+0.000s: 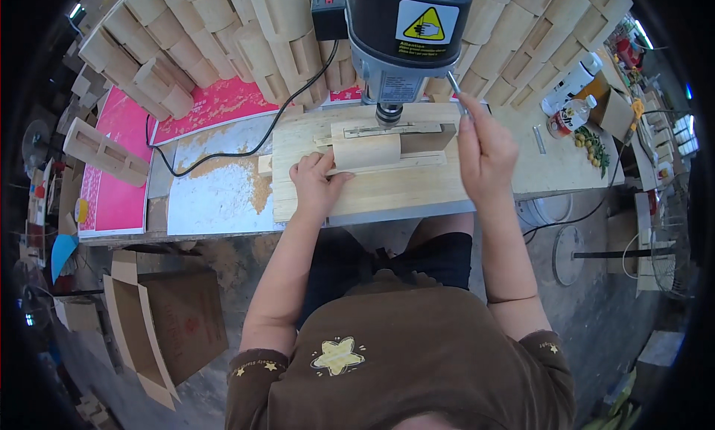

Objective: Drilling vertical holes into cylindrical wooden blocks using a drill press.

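A drill press (406, 28) with a dark housing stands in front of me, its chuck (389, 114) hanging over a pale wooden block (366, 151). The block, rounded on its near side, lies in a wooden jig (428, 160) on a flat board (372, 195). My left hand (316, 180) grips the block's left end, with fingertips partly hidden behind it. At the press's right side, my right hand (488, 143) is closed around the metal feed lever (455, 87). Whether the bit touches the wood is hidden.
Stacks of similar wooden blocks (279, 50) rise behind the press. One slotted block (104, 153) lies on the pink sheet at left. A black cable (279, 117) curves over sawdust. At right are a bottle (572, 117) and fruit (590, 148); an open carton (175, 326) sits on the floor.
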Tool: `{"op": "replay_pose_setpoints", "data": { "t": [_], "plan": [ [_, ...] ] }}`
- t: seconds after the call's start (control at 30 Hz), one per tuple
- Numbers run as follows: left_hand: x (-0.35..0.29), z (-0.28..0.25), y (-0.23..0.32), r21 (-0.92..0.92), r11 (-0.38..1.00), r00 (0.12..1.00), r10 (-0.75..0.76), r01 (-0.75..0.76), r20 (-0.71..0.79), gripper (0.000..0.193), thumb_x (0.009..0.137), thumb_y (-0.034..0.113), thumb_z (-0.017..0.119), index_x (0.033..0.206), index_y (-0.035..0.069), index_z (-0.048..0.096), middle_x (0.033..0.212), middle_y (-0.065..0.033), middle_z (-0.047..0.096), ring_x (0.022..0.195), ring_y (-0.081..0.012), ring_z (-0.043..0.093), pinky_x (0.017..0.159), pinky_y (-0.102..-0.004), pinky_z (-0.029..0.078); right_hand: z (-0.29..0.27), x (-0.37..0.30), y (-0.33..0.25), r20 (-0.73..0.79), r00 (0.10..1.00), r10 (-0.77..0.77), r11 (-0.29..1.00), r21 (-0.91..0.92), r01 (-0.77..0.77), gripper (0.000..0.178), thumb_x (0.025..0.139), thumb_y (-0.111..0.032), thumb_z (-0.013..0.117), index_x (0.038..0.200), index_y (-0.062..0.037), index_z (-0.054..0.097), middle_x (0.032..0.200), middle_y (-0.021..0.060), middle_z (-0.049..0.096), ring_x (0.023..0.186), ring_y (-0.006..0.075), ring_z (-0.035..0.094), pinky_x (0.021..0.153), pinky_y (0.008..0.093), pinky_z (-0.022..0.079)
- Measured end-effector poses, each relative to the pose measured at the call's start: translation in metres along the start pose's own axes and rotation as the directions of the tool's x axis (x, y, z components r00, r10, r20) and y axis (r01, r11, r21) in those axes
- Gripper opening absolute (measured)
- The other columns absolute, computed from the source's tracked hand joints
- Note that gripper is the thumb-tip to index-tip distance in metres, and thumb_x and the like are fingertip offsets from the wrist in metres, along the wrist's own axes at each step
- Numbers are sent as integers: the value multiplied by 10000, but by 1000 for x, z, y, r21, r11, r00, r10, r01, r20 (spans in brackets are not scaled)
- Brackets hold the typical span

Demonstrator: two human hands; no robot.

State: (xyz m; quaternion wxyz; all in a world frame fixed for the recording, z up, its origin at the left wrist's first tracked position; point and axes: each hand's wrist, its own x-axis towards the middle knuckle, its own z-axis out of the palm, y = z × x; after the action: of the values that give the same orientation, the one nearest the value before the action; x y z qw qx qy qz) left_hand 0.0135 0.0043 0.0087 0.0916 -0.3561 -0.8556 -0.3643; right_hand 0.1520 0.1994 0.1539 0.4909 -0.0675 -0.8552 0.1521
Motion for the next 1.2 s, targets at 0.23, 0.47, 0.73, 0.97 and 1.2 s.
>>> {"op": "replay_pose_setpoints", "data": {
  "t": [0.23, 0.47, 0.73, 0.97, 1.2],
  "plan": [
    [-4, 5, -11, 8, 1000, 1000, 17, -17, 1, 522, 585, 275, 785, 1074, 164, 641, 815, -13, 561, 884, -219, 526, 830, -410, 298, 48, -38, 31, -134, 988, -73, 990, 109, 88, 290, 783, -7, 563, 1068, -12, 618, 649, 50, 494, 608, 211, 498, 680, 343, 387],
    [-9, 4, -9, 42, 999, 999, 21, -19, -33, 516, 590, 284, 782, 1068, 161, 635, 819, -24, 556, 875, -241, 524, 806, -414, 303, 21, -19, 20, -84, 988, -133, 987, 82, 140, 190, 794, -8, 554, 967, 8, 632, 665, 87, 513, 618, 237, 517, 636, 353, 402],
    [-1, 21, 16, 10, 997, 991, 79, -79, -105, 368, 602, 275, 774, 936, 166, 666, 774, -16, 546, 833, -227, 523, 802, -406, 299, 10, 137, 17, 80, 973, 216, 955, -227, -194, 334, 891, -339, 456, 771, -52, 575, 755, 196, 609, 749, 387, 598, 643, 465, 454],
    [7, 25, 21, 20, 989, 986, 151, -150, -72, 297, 594, 239, 774, 838, 125, 650, 745, -40, 551, 772, -245, 534, 749, -397, 337, 12, 141, 16, 112, 950, 293, 950, -144, -276, 333, 867, -353, 459, 802, -80, 637, 792, 180, 645, 782, 378, 618, 695, 470, 486],
    [8, 29, 24, -26, 995, 995, 99, -99, 8, 298, 626, 254, 762, 870, 126, 649, 765, -32, 548, 791, -245, 529, 802, -401, 309, -23, 56, -3, -23, 999, 25, 1000, 1, -25, 168, 814, -149, 580, 677, -57, 546, 560, 124, 525, 518, 314, 552, 480, 383, 415]
  ]
}}
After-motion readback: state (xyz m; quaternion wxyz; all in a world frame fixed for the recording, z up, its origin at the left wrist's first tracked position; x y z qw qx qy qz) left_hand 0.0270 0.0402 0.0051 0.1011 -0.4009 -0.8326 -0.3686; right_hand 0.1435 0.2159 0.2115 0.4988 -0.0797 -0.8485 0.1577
